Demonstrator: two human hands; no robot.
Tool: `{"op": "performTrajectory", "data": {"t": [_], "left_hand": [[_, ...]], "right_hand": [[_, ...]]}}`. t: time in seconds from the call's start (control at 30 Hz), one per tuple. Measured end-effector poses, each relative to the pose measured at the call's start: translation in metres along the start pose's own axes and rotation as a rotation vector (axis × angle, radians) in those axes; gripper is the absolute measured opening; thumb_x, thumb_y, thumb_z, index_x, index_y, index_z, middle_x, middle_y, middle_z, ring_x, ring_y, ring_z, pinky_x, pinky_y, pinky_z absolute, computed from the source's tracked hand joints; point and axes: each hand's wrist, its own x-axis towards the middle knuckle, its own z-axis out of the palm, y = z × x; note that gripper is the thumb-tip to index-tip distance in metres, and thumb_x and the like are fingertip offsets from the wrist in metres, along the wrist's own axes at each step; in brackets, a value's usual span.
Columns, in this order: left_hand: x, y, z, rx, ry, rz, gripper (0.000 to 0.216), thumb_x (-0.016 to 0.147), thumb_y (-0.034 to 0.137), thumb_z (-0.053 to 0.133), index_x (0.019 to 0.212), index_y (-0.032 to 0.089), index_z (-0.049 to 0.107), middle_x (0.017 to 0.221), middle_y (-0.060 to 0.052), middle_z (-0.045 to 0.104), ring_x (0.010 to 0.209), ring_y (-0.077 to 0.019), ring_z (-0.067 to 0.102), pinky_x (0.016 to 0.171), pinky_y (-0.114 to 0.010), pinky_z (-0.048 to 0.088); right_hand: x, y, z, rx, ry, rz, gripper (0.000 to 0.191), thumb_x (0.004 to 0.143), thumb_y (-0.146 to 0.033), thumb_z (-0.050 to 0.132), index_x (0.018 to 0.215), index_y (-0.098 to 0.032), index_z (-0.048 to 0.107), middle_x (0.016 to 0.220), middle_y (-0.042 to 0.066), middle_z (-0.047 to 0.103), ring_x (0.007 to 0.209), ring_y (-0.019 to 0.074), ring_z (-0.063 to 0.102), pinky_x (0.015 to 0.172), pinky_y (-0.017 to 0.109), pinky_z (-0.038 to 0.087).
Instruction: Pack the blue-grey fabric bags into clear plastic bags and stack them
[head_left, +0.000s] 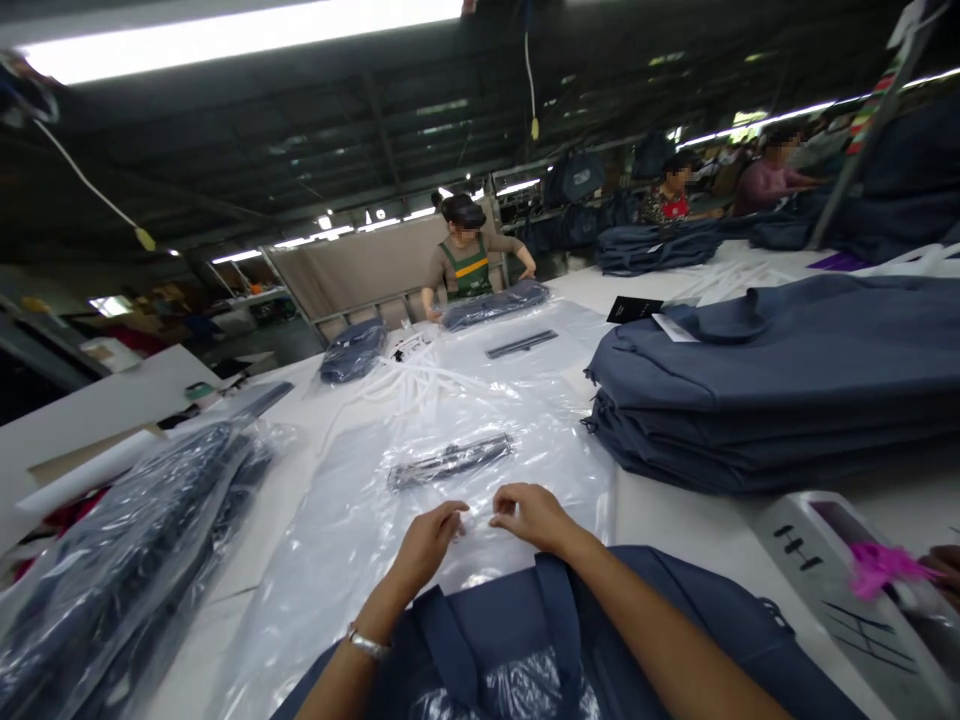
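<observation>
My left hand [431, 543] and my right hand [534, 515] are held close together, fingers curled in towards the thumbs. Both are over a stack of clear plastic bags [330, 540] lying flat on the table. Whatever the fingertips pinch, perhaps a bit of the film, is too fine to make out. Beneath my forearms lies a navy fabric bag [667, 610] with two strap handles and clear film on its front. A dark printed strip [450, 460] shows on the plastic just beyond my hands.
Folded navy bags [750, 390] are piled at the right, near a grey box with a pink ribbon [889, 568]. Plastic-wrapped navy bags [142, 560] lie at the left. White straps [409, 385] are heaped mid-table. Across it a co-worker [469, 255] handles a wrapped bag [495, 303].
</observation>
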Motion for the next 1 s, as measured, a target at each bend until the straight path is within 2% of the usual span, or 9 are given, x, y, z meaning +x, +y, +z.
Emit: {"op": "performTrajectory", "data": {"t": [0.1, 0.2, 0.3, 0.43, 0.6, 0.67, 0.77, 0.9, 1.0], "left_hand": [[0.005, -0.004, -0.002, -0.023, 0.027, -0.044, 0.034, 0.089, 0.045, 0.051, 0.102, 0.021, 0.072, 0.073, -0.002, 0.074, 0.067, -0.0195, 0.069, 0.070, -0.030, 0.053], [0.008, -0.004, -0.007, -0.011, -0.005, -0.050, 0.031, 0.080, 0.049, 0.063, 0.092, 0.023, 0.076, 0.090, -0.005, 0.078, 0.085, -0.0236, 0.072, 0.080, -0.031, 0.054], [0.009, 0.002, -0.016, 0.023, -0.054, -0.054, 0.034, 0.084, 0.049, 0.056, 0.089, 0.022, 0.077, 0.090, -0.006, 0.078, 0.086, -0.0239, 0.072, 0.083, -0.033, 0.054], [0.013, 0.005, -0.027, 0.004, -0.111, -0.097, 0.042, 0.092, 0.049, 0.044, 0.097, 0.020, 0.074, 0.088, -0.004, 0.077, 0.086, -0.0202, 0.071, 0.083, -0.030, 0.054], [0.020, 0.004, -0.034, 0.115, -0.069, -0.117, 0.030, 0.088, 0.035, 0.049, 0.097, 0.021, 0.074, 0.102, -0.005, 0.076, 0.096, -0.0209, 0.068, 0.084, -0.030, 0.052], [0.021, 0.004, -0.033, 0.192, -0.054, -0.102, 0.027, 0.085, 0.028, 0.051, 0.096, 0.022, 0.075, 0.099, -0.006, 0.075, 0.090, -0.0211, 0.066, 0.083, -0.031, 0.051], [0.017, 0.002, -0.031, 0.249, -0.125, -0.038, 0.027, 0.081, 0.024, 0.058, 0.102, 0.024, 0.075, 0.095, -0.004, 0.074, 0.078, -0.0177, 0.064, 0.078, -0.029, 0.049], [0.007, -0.001, -0.033, 0.265, -0.199, 0.020, 0.032, 0.078, 0.027, 0.069, 0.109, 0.024, 0.073, 0.090, -0.001, 0.072, 0.068, -0.0141, 0.061, 0.069, -0.025, 0.047], [0.002, -0.003, -0.037, 0.302, -0.122, 0.025, 0.024, 0.086, 0.032, 0.062, 0.104, 0.021, 0.074, 0.091, -0.005, 0.071, 0.073, -0.0160, 0.062, 0.072, -0.028, 0.047]], "right_hand": [[0.006, 0.009, 0.005, 0.074, 0.002, 0.020, 0.017, 0.086, -0.035, 0.066, 0.084, -0.021, 0.075, 0.077, 0.001, 0.074, 0.072, 0.0149, 0.065, 0.068, 0.023, 0.046], [0.013, 0.015, 0.009, 0.119, 0.028, 0.017, 0.018, 0.085, -0.027, 0.060, 0.087, -0.021, 0.077, 0.081, 0.001, 0.075, 0.073, 0.0149, 0.065, 0.069, 0.023, 0.047], [0.016, 0.014, 0.008, 0.158, 0.099, 0.030, 0.019, 0.084, -0.025, 0.058, 0.088, -0.021, 0.076, 0.083, 0.002, 0.075, 0.077, 0.0161, 0.066, 0.074, 0.025, 0.048], [0.019, 0.010, 0.000, 0.230, 0.158, 0.073, 0.019, 0.083, -0.025, 0.057, 0.088, -0.021, 0.075, 0.086, 0.001, 0.075, 0.081, 0.0165, 0.067, 0.078, 0.025, 0.048], [0.016, 0.001, -0.011, 0.125, 0.051, 0.143, 0.017, 0.079, -0.026, 0.058, 0.081, -0.024, 0.075, 0.078, -0.001, 0.074, 0.076, 0.0164, 0.066, 0.074, 0.024, 0.047], [0.014, -0.004, -0.014, 0.039, -0.002, 0.160, 0.018, 0.077, -0.024, 0.058, 0.080, -0.025, 0.076, 0.078, -0.001, 0.075, 0.076, 0.0167, 0.066, 0.070, 0.024, 0.046], [0.012, -0.008, -0.017, -0.027, -0.020, 0.178, 0.019, 0.075, -0.022, 0.058, 0.080, -0.026, 0.076, 0.078, -0.002, 0.075, 0.075, 0.0169, 0.067, 0.066, 0.024, 0.045], [0.013, -0.007, -0.021, -0.050, 0.126, 0.193, 0.019, 0.077, -0.021, 0.057, 0.082, -0.026, 0.074, 0.078, -0.002, 0.073, 0.076, 0.0181, 0.067, 0.071, 0.027, 0.048], [0.013, -0.011, -0.022, -0.122, 0.350, 0.072, 0.026, 0.078, -0.017, 0.055, 0.095, -0.022, 0.073, 0.094, 0.004, 0.074, 0.091, 0.0223, 0.067, 0.086, 0.034, 0.051]]}}
